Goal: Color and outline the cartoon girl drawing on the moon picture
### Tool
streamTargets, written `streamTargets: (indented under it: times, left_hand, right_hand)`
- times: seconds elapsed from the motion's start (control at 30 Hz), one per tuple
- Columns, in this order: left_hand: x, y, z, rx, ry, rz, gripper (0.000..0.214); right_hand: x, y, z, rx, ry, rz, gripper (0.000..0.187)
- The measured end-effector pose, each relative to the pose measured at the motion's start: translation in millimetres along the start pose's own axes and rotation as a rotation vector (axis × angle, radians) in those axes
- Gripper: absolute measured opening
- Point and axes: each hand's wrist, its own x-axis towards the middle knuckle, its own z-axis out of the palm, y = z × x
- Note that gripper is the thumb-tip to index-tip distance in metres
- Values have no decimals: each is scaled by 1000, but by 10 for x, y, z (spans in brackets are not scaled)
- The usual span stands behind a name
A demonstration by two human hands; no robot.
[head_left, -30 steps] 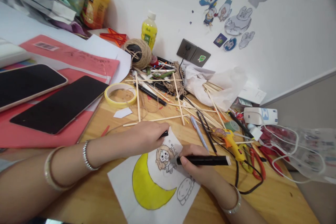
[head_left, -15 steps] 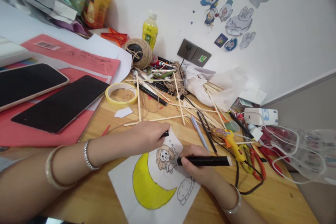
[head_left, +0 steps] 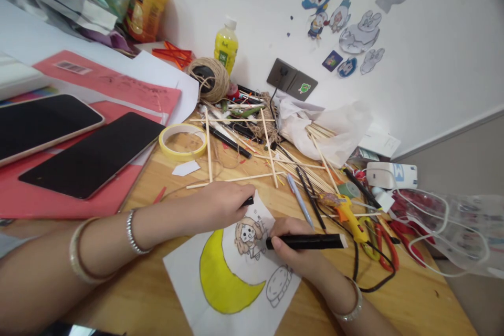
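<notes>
My right hand (head_left: pixel 293 247) is closed around a black marker (head_left: pixel 311 241) that lies almost level, its left end close to the drawn figure. My left hand (head_left: pixel 228 205) rests at the upper edge of the paper, curled around a small black marker cap (head_left: pixel 248 201) that shows only in part. Between and below the hands lies a white sheet of paper (head_left: pixel 189 283). On it are a yellow moon (head_left: pixel 220 278), a small long-haired figure (head_left: pixel 249 236) partly coloured light brown, and an uncoloured outlined shape (head_left: pixel 279 284) at the right.
Behind the hands are joined wooden sticks (head_left: pixel 269 149), yellow tape (head_left: pixel 183 142) and twine (head_left: pixel 208 81). A glue gun (head_left: pixel 348 215), red-handled pliers (head_left: pixel 386 247) and cables lie right. Two phones (head_left: pixel 94 155) rest on red folders at left. Two bottles (head_left: pixel 226 44) stand by the wall.
</notes>
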Motion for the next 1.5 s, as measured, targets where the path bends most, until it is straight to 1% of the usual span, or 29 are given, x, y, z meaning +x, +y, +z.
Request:
streamTargets:
  times: [0.23, 0.57, 0.63, 0.77, 0.97, 1.17, 1.37, 1.5]
  left_hand:
    - [3, 0, -4, -5, -4, 2, 3]
    - [1, -23, 33, -7, 29, 26, 4]
    - [-4, -17, 18, -3, 19, 25, 4]
    - [-4, -2, -9, -2, 2, 14, 4]
    - [11, -18, 16, -6, 25, 24, 4]
    - [0, -29, 30, -14, 40, 43, 4]
    - [-11, -22, 23, -9, 39, 38, 3]
    - [-8, -8, 6, -7, 24, 26, 3]
  right_hand:
    - [3, -10, 2, -5, 8, -20, 28]
    - [3, -7, 0, 6, 8, -13, 37]
    - [3, -8, -2, 14, -7, -16, 37]
    - [-1, 1, 6, 19, 6, -10, 38]
    - [1, 5, 9, 44, -13, -22, 42]
    - [17, -42, -4, 42, -84, -13, 47]
    - [7, -54, -8, 41, -105, 3, 45]
    - [6, -29, 5, 74, -76, 12, 43]
